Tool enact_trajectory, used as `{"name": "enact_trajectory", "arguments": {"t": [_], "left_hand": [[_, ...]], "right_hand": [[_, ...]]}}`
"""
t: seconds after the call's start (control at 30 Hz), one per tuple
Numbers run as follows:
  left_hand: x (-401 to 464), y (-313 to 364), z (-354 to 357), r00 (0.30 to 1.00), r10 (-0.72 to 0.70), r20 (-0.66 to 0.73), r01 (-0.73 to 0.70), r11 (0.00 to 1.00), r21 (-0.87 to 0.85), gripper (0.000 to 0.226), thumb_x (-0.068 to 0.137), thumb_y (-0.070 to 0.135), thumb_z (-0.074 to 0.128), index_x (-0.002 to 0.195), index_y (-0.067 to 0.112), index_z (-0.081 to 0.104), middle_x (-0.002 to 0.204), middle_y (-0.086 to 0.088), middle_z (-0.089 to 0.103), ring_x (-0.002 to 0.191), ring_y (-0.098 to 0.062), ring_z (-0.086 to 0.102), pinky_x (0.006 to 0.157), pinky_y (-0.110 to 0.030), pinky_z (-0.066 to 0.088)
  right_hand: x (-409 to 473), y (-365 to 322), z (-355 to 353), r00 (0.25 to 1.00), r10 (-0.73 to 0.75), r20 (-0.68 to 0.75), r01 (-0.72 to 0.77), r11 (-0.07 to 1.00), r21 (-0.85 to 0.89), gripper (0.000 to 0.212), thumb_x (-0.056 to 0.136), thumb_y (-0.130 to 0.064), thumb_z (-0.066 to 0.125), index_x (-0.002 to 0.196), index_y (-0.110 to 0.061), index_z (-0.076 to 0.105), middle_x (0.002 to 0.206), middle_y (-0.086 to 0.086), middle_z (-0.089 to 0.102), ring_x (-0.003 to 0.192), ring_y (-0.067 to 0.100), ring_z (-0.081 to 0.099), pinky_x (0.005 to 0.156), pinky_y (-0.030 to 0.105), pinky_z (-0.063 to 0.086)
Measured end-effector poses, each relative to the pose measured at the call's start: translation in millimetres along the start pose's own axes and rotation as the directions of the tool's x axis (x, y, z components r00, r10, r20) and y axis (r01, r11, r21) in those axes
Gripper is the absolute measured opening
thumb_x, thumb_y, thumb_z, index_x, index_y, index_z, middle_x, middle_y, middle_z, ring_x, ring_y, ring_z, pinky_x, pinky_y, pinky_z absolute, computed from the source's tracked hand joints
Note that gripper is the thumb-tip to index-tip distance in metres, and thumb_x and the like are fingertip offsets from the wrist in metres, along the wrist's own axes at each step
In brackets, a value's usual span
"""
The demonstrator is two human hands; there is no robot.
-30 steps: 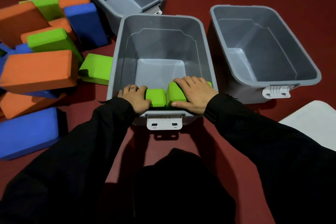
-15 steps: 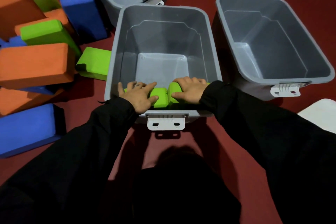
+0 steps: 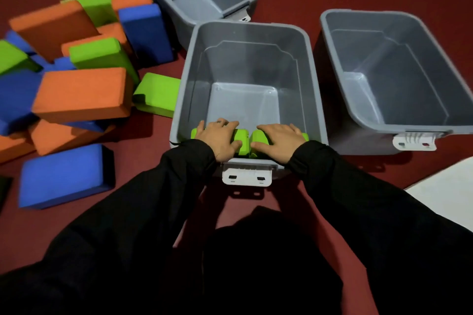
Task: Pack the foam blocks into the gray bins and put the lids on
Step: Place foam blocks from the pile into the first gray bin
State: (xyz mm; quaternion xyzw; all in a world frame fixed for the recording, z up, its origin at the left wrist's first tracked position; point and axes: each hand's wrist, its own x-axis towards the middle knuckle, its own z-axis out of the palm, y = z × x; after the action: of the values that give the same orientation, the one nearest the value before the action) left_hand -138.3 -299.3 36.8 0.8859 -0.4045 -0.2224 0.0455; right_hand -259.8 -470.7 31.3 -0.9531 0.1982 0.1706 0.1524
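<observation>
left hand (image 3: pixel 220 139): fingers curled over one green block (image 3: pixel 242 144) | right hand (image 3: pixel 277 142): grips second green block (image 3: pixel 257 140) | blocks: on edge, side by side, long axes left-right against middle bin (image 3: pixel 313 100) near wall | directly under fingers; floor clear below

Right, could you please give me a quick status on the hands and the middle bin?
Left hand and right hand each grip a green block at the middle bin near wall. Other two bins hold nothing. Nothing in the way.
</observation>
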Motion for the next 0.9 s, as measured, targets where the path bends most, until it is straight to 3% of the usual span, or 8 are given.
{"name": "enact_trajectory", "arguments": {"t": [0.1,0.17,0.5,0.7,0.9], "left_hand": [[-12.1,0.0,-8.3,0.998,0.043,-0.040,-0.044,0.998,-0.034,0.066,0.097,0.047,0.054,0.156,0.025,0.032,0.154,-0.012,0.041,0.139,-0.036,0.042,0.115,-0.049,0.034],[-22.4,-3.0,-16.1,0.997,0.050,-0.062,-0.055,0.994,-0.094,0.066,0.098,0.043,0.055,0.156,0.023,0.030,0.154,-0.013,0.040,0.139,-0.035,0.042,0.110,-0.051,0.041],[-86.6,-42.2,-69.8,0.975,0.047,-0.216,-0.067,0.994,-0.083,0.047,0.099,0.039,0.056,0.142,0.018,0.054,0.139,-0.015,0.055,0.129,-0.034,0.051,0.107,-0.039,0.041],[-158.0,-95.2,-94.2,0.951,-0.032,-0.308,0.013,0.998,-0.064,0.042,0.098,0.038,0.055,0.134,0.018,0.061,0.134,-0.014,0.060,0.120,-0.036,0.059,0.099,-0.043,0.048],[-229.0,-169.5,-110.1,0.922,-0.171,-0.346,0.167,0.985,-0.042,0.038,0.099,0.034,0.057,0.132,0.015,0.063,0.132,-0.014,0.062,0.120,-0.036,0.059,0.097,-0.042,0.048]], "right_hand": [[-8.8,-7.0,-12.1,0.998,-0.015,-0.057,0.018,0.999,0.045,0.066,0.094,-0.065,0.051,0.147,-0.026,0.052,0.149,0.004,0.055,0.136,0.028,0.051,0.113,0.048,0.039],[-12.5,-11.0,-21.0,0.995,-0.031,-0.098,0.039,0.996,0.082,0.054,0.096,-0.056,0.056,0.139,-0.024,0.059,0.143,0.006,0.060,0.130,0.029,0.055,0.107,0.045,0.045],[-32.9,-70.1,-47.9,0.971,-0.111,-0.214,0.139,0.983,0.121,0.021,0.098,-0.032,0.058,0.107,-0.023,0.075,0.120,0.002,0.073,0.115,0.028,0.063,0.095,0.038,0.049],[-41.8,-144.5,-50.5,0.942,-0.235,-0.241,0.267,0.957,0.112,0.019,0.097,-0.032,0.061,0.099,-0.021,0.077,0.105,0.000,0.077,0.103,0.026,0.067,0.090,0.037,0.051],[-35.6,-237.4,-52.3,0.879,-0.417,-0.233,0.441,0.895,0.062,0.020,0.098,-0.032,0.060,0.102,-0.023,0.077,0.107,0.002,0.077,0.105,0.027,0.066,0.090,0.037,0.051]]}}
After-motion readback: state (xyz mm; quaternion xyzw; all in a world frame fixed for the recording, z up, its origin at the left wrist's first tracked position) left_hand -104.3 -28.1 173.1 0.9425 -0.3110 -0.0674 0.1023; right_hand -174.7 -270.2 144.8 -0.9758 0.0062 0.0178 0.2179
